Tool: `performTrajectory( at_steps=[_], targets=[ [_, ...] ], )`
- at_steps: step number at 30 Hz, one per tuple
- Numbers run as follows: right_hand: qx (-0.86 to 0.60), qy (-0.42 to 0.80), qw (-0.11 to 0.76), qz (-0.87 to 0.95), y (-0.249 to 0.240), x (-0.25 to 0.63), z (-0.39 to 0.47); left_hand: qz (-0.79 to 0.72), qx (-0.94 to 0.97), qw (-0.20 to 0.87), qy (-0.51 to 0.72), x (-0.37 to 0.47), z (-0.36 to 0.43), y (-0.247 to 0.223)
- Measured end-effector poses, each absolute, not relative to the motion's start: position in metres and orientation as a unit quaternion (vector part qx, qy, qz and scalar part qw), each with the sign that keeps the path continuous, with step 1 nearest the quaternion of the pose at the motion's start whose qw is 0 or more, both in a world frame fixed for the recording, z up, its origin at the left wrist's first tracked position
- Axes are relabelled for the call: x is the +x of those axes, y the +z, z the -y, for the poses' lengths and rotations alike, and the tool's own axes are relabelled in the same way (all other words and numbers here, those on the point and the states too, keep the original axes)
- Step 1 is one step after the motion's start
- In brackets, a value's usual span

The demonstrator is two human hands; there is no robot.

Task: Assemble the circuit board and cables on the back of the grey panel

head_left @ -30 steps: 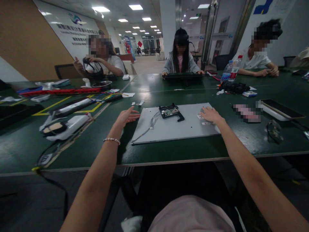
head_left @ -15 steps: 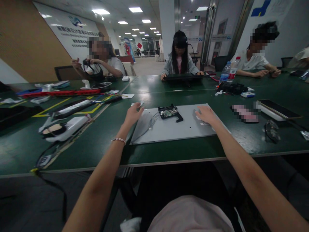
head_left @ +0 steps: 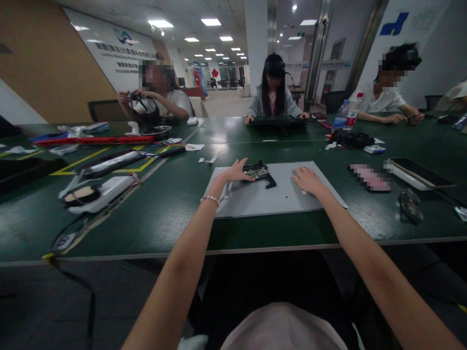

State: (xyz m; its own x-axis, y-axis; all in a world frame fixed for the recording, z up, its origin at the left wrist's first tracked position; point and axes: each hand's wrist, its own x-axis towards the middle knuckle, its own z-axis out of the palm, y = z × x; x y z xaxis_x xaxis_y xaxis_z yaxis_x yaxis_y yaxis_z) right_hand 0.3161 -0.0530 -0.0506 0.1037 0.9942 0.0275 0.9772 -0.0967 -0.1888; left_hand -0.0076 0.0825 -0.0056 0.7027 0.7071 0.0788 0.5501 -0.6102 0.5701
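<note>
A flat light-grey panel (head_left: 270, 203) lies on the green table in front of me. On its back half sits a black bracket with a circuit board (head_left: 260, 171), a hooked arm at its right end. My left hand (head_left: 234, 173) is at the bracket's left side, thumb and fingers apart; whether it touches the bracket I cannot tell. It covers part of the thin cable there. My right hand (head_left: 307, 180) rests on the panel's right part, fingers spread and holding nothing, partly over a small label.
Eyeglasses (head_left: 410, 200), a pink phone-like item (head_left: 370, 177) and a dark-topped slab (head_left: 423, 173) lie to the right. Bottles (head_left: 352, 112) stand farther back. At left are a white device (head_left: 102, 194), cables and a red strip (head_left: 98, 140). Several people sit across the table.
My left hand has moved right, from the panel's back left corner to the bracket. My right hand has shifted slightly and settled lower on the panel. The view has tilted a little.
</note>
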Motion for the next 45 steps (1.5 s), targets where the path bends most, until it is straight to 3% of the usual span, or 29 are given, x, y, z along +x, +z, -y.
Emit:
performTrajectory(
  at_steps=[4, 20, 28, 45],
  targets=[
    [-0.737, 0.046, 0.079, 0.670, -0.052, 0.316, 0.052, -0.407, 0.861, 0.264, 0.153, -0.017, -0.072, -0.010],
    [-0.737, 0.052, 0.063, 0.671, -0.053, 0.319, 0.051, -0.323, 0.904, 0.264, 0.088, 0.001, -0.034, -0.001],
    [-0.735, 0.057, 0.061, 0.673, -0.052, 0.320, 0.051, -0.277, 0.907, 0.307, 0.083, -0.006, -0.039, -0.004],
    [-0.735, 0.060, 0.056, 0.673, -0.050, 0.319, 0.053, -0.263, 0.915, 0.297, 0.070, -0.004, -0.044, -0.010]
  ],
)
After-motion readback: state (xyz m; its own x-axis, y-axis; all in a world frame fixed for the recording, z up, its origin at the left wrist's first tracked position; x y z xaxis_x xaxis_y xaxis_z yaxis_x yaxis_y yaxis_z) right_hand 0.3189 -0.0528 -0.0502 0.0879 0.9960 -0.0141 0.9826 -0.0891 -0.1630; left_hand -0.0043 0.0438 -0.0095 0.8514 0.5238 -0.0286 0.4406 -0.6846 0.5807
